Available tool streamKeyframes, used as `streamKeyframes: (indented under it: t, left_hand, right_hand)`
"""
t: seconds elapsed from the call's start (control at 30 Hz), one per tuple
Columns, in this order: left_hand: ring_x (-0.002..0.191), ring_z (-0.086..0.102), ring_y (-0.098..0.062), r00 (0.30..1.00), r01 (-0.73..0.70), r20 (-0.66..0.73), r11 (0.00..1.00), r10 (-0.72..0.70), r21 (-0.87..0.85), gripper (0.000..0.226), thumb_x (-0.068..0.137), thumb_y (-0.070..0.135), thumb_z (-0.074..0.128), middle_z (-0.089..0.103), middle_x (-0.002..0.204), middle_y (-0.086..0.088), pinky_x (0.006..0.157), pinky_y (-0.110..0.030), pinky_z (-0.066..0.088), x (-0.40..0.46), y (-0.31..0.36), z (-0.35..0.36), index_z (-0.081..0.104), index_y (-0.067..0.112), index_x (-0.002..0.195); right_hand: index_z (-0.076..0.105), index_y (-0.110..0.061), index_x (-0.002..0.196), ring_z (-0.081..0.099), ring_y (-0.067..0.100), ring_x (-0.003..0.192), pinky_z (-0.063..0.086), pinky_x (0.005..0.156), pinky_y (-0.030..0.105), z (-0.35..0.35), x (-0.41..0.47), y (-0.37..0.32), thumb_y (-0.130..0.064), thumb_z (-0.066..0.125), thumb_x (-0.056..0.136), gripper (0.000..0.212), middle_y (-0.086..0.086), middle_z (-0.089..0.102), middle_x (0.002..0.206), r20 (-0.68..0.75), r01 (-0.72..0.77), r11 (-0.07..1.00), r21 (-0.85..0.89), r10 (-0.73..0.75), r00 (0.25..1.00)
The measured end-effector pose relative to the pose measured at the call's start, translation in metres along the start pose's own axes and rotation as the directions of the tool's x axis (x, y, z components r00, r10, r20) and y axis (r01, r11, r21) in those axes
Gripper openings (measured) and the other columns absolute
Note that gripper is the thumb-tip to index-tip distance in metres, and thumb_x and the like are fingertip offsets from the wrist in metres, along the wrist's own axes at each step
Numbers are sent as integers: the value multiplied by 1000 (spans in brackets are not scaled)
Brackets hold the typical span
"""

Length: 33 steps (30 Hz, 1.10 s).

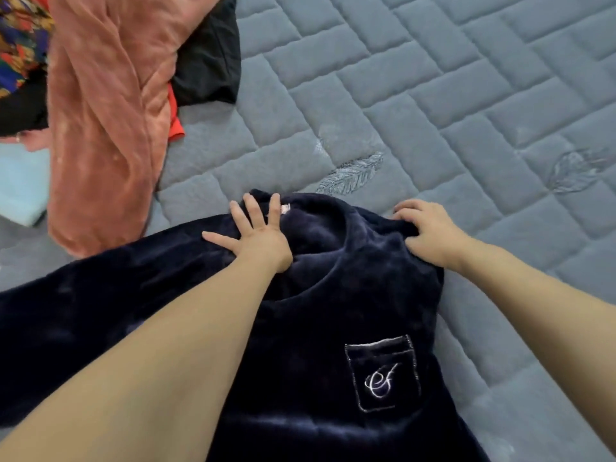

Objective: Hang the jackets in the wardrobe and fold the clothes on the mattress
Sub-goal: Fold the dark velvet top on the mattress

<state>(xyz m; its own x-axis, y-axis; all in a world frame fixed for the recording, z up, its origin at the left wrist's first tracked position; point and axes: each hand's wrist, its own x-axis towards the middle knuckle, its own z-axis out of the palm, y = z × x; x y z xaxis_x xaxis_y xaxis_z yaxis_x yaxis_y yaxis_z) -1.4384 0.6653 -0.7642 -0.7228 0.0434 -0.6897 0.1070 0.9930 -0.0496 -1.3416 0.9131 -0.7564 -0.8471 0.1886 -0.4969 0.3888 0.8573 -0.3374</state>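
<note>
My right hand [430, 233] grips a bunched shoulder of the navy top [316, 328], while my left hand [256, 233] lies flat on its collar, fingers spread wide. The plush, velvety top lies on the grey quilted mattress [433, 95], its stitched chest pocket [383, 373] facing up. Behind to the left lie a fuzzy pink garment [106, 111], what may be black clothing [210, 58] and a patterned piece [20, 38].

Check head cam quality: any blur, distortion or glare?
Head view: wide-angle bending curves the mattress quilting lines; mild softness overall, both hands readable; the navy top shows soft sheen streaks but little fold detail; lighting even, no hard shadows or glare.
</note>
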Motion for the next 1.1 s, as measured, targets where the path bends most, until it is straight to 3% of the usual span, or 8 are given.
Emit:
streamKeyframes:
  t: [0.13, 0.2, 0.33, 0.47, 0.73, 0.93, 1.03, 1.1]
  left_hand:
    - [139, -40, -36, 999, 44, 14, 999, -44, 25, 134, 47, -12, 39, -49, 148, -7, 95, -86, -4, 6, 5, 1, -43, 43, 137]
    - [139, -40, -36, 998, 53, 21, 998, -54, 30, 134, 47, -16, 38, -50, 147, -7, 96, -85, -3, 8, 5, 1, -44, 44, 136]
    - [139, -40, -36, 998, 66, 22, 997, -67, 43, 133, 50, -16, 38, -50, 146, -7, 97, -85, -2, 11, 7, 1, -47, 45, 133]
    - [139, -40, -36, 998, 56, -4, 998, -56, 39, 132, 50, -16, 36, -50, 146, -7, 96, -86, -3, 17, 7, 3, -47, 45, 133]
    - [139, -40, -35, 999, 32, -13, 998, -32, 60, 124, 74, -11, 47, -50, 148, -5, 94, -87, -5, 18, 5, 7, -45, 48, 133]
    - [148, -24, -20, 980, -194, -99, 944, 174, -268, 90, 75, 12, 49, -16, 163, 3, 106, -74, -15, -25, -12, -17, 10, 42, 151]
    - [149, -13, -5, 839, -540, -324, 740, 436, -401, 69, 72, 33, 52, 11, 162, 11, 107, -58, -30, -68, -1, -31, 35, 43, 138]
    - [149, -5, -2, 755, -655, -230, 708, 614, -264, 66, 76, 53, 52, 31, 154, 16, 106, -56, -33, -93, 12, -35, 34, 45, 139]
  right_hand:
    - [63, -22, 75, 55, 14, 69, 45, 64, 28, -20, -6, -37, -23, 56, 62, 14, -6, 61, 71, 205, -58, 857, 513, -57, 977]
    - [66, -21, 79, 49, 17, 69, 37, 63, 30, -25, -10, -51, -27, 57, 61, 21, 1, 56, 74, 377, -123, 777, 618, -156, 913]
    - [65, -20, 96, 59, 20, 79, 45, 69, 32, -30, -7, -43, -20, 51, 55, 43, 6, 65, 87, 606, -104, 922, 373, -157, 780]
    - [61, -26, 98, 66, 14, 89, 54, 75, 29, -32, -15, -18, -17, 60, 77, 23, -5, 69, 94, 722, -48, 999, -2, 35, 691]
    - [71, -10, 101, 72, 22, 91, 56, 82, 31, -32, -60, -25, -16, 71, 82, 21, 10, 75, 101, 387, -169, 652, 739, -205, 899]
    - [62, -41, 98, 67, 3, 86, 51, 83, 28, -40, -114, -26, -38, 57, 97, 6, -18, 71, 89, 137, 80, 944, 320, -130, 982]
    - [58, -37, 92, 64, 15, 87, 50, 84, 35, -51, -131, -30, -45, 52, 97, 11, -8, 69, 89, 77, 143, 978, 153, -156, 985]
    - [60, -27, 94, 63, 20, 85, 50, 82, 38, -57, -141, -34, -50, 48, 97, 26, -2, 67, 88, 87, 153, 987, 44, -157, 984]
